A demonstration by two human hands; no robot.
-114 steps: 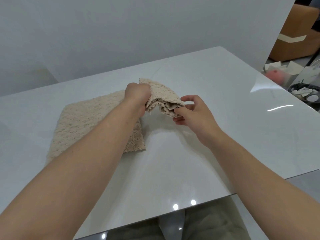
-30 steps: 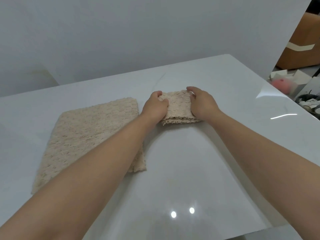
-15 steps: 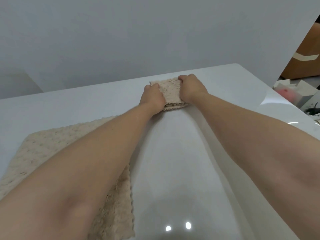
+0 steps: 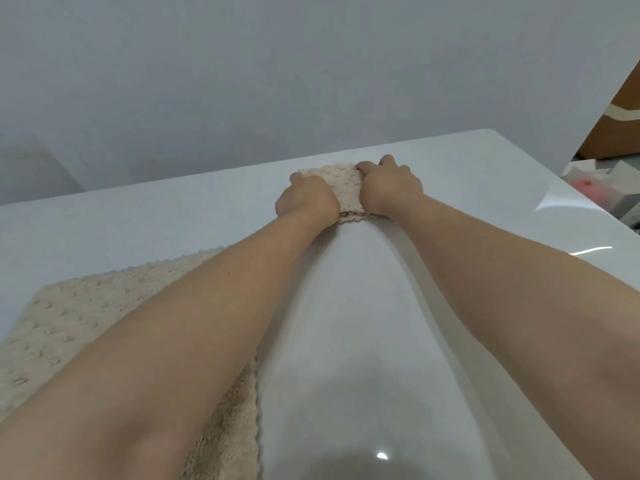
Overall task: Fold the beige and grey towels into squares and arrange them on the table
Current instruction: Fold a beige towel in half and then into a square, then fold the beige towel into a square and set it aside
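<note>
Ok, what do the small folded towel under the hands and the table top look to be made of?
The folded towel: soft beige fabric, probably plush knit or terry, matte; bumpy pile and a scalloped edge show. The table: hard white top with a high gloss, perhaps polished stone or glass; it mirrors a lamp glint.

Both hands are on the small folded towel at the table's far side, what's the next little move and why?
Probably let go and draw both hands back: the folded beige towel lies on the table near its far edge, left hand and right hand gripping its sides, and the larger beige towel lies flat.
</note>
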